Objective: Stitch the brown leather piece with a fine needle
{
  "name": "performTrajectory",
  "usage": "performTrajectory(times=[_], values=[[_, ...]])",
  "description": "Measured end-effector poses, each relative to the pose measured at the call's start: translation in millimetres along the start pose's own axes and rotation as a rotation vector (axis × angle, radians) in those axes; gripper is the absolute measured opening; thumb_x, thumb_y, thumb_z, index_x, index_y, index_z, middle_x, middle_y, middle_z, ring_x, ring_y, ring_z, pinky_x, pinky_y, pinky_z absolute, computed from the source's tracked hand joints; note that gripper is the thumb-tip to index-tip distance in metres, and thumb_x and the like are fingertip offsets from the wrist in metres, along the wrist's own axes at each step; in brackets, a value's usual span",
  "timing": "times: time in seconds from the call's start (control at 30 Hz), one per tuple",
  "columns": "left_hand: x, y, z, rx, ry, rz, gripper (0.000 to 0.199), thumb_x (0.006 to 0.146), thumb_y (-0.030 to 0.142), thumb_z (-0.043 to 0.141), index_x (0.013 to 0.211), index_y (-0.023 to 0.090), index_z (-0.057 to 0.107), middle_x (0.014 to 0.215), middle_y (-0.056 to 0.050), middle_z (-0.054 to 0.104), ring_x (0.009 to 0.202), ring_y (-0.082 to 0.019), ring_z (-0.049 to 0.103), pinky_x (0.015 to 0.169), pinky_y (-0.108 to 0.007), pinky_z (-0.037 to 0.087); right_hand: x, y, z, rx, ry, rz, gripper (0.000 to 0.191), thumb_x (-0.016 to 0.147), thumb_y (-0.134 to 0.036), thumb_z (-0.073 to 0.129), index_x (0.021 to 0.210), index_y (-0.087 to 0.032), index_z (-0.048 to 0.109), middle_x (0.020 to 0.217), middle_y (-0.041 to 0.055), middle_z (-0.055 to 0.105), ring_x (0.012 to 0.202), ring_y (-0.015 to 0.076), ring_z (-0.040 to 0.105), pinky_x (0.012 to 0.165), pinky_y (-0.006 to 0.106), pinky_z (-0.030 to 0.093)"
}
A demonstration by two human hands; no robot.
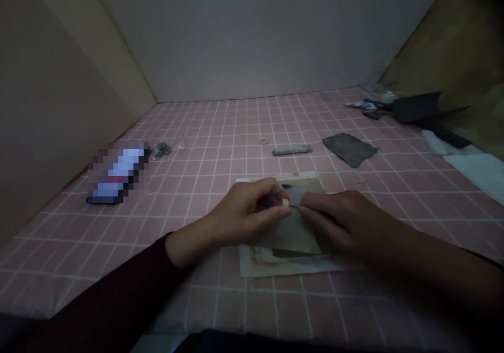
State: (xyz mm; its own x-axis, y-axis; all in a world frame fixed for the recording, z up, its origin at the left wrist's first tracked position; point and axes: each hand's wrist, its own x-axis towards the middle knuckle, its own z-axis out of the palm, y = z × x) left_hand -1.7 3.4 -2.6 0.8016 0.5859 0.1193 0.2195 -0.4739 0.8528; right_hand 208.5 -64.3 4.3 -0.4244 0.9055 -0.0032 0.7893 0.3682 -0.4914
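My left hand point(244, 211) and my right hand point(342, 219) meet over a stained white paper sheet point(275, 263) lying on the pink checked tablecloth point(220, 148). A grey sheet point(293, 232) lies on the paper under both hands. Between the fingertips of both hands sits a very small pale thing point(286, 203); it is too small and dim to name. Both hands have fingers pinched together around it.
A blurred phone point(118, 173) lies at the left, a small metal cluster point(161, 149) beside it. Further back lie a small ring point(263, 142), a grey bar point(292, 150) and a dark grey abrasive sheet point(349, 148). Dark items and white cloth point(476, 166) crowd the right edge.
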Motion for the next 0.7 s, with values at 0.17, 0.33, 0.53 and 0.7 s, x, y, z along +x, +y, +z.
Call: performTrajectory(times=[0.17,0.33,0.53,0.7], values=[[0.3,-1.8,-0.1,0.004,-0.020,-0.051,0.018,0.089,0.033,0.056,0.092,0.015,0.056,0.078,0.001,0.056,0.070,-0.011,0.053,0.063,-0.021,0.042,0.6,1.5,4.0,-0.052,-0.005,-0.002,0.026,0.094,-0.025,0.041,0.069,-0.019,0.047,0.058,-0.0025,0.049,0.053,0.0117,0.048,0.055,0.027,0.031],[0.5,-5.2,1.2,0.306,0.014,0.155,0.013,0.088,0.021,0.055,0.101,0.016,0.055,0.087,-0.003,0.060,0.080,-0.015,0.054,0.072,-0.026,0.042,3.5,-0.4,-5.5,0.182,-0.128,0.001,0.035,0.096,-0.029,0.039,0.064,-0.018,0.049,0.058,-0.0023,0.051,0.055,0.0113,0.049,0.056,0.025,0.034],[0.3,-1.6,-0.6,0.081,-0.003,0.009,0.016,0.089,0.030,0.055,0.095,0.015,0.056,0.079,0.000,0.059,0.072,-0.012,0.056,0.064,-0.022,0.044,0.5,3.6,4.6,0.001,0.005,-0.016,0.027,0.094,-0.027,0.041,0.069,-0.018,0.048,0.058,-0.0026,0.050,0.053,0.0112,0.048,0.055,0.026,0.030],[-0.4,-2.0,-0.7,0.170,0.011,0.068,0.013,0.088,0.028,0.057,0.095,0.017,0.056,0.083,-0.001,0.061,0.076,-0.013,0.057,0.069,-0.024,0.045,1.7,2.5,1.6,0.058,-0.055,-0.012,0.030,0.095,-0.028,0.039,0.067,-0.018,0.047,0.058,-0.0029,0.048,0.053,0.0109,0.047,0.055,0.026,0.031]])
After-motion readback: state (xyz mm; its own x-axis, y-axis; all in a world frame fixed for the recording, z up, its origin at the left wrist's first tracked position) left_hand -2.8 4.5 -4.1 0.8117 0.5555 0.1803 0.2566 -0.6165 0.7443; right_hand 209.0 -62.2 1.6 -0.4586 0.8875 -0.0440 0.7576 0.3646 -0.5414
